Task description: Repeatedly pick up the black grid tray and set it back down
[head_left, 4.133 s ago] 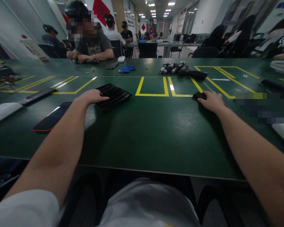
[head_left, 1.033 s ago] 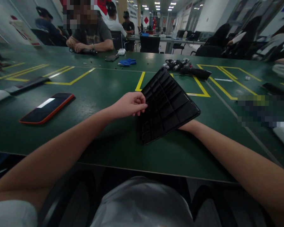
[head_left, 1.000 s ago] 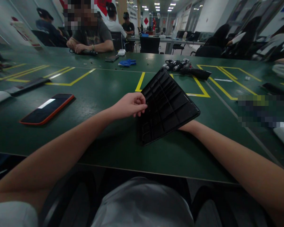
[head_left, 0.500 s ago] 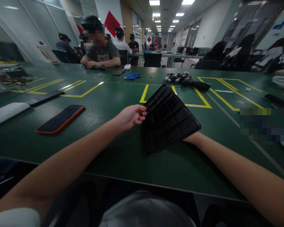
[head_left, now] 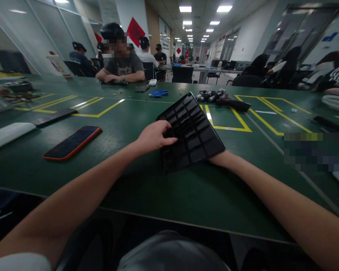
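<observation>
A black tray (head_left: 196,133) divided into several square compartments is held tilted above the green table (head_left: 147,192), its compartment side facing me. My right hand (head_left: 220,158) reaches behind its lower right edge and supports it. The tray hides the fingers of that hand. At the left part of the tray, my left hand (head_left: 155,136) lies in front of the compartments, thumb and index finger spread apart. Nothing shows between these fingertips. Whether they touch the compartment walls is hard to tell.
An orange-edged phone (head_left: 73,143) lies to the left, beside a white and dark long object (head_left: 12,133). Beyond the tray are black cable-like items (head_left: 214,96), blue gloves (head_left: 158,93) and yellow tape lines (head_left: 233,129). Another person (head_left: 122,64) sits across the table.
The tray has shifted left and turned its compartments more toward me. My left hand has gone from curled fingers to a spread thumb and index finger over the tray.
</observation>
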A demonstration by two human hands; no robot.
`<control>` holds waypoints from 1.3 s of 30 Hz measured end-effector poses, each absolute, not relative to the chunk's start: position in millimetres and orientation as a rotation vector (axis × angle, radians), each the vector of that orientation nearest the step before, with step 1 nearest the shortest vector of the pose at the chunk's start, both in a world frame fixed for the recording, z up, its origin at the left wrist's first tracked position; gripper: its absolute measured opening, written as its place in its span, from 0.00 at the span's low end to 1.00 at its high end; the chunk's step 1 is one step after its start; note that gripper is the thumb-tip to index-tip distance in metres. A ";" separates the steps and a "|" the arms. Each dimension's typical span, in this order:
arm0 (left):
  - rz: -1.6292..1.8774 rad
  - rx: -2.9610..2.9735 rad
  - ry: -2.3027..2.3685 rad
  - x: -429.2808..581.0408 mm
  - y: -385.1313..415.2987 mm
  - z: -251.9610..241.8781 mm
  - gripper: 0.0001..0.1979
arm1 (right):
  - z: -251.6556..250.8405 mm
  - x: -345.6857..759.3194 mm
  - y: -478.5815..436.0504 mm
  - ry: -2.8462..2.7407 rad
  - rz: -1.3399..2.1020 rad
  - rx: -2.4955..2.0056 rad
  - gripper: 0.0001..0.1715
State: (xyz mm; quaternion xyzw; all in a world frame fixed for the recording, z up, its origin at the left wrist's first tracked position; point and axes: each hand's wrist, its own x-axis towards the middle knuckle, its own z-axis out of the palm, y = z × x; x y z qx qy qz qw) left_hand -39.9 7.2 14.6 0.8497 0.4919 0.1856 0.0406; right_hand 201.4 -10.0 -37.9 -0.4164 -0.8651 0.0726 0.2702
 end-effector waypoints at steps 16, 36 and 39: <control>0.320 2.274 2.144 -137.4 69.7 26.1 0.17 | -37.6 340.4 15.3 -1.777 -0.210 -2.231 0.36; 0.431 2.890 0.632 -10.2 -33.0 -13.0 0.17 | -12.2 264.9 -2.4 -2.127 -0.469 -1.799 0.27; 0.327 2.929 0.386 3.5 -61.6 -11.9 0.16 | -17.2 303.6 3.0 -1.867 -0.516 -2.152 0.30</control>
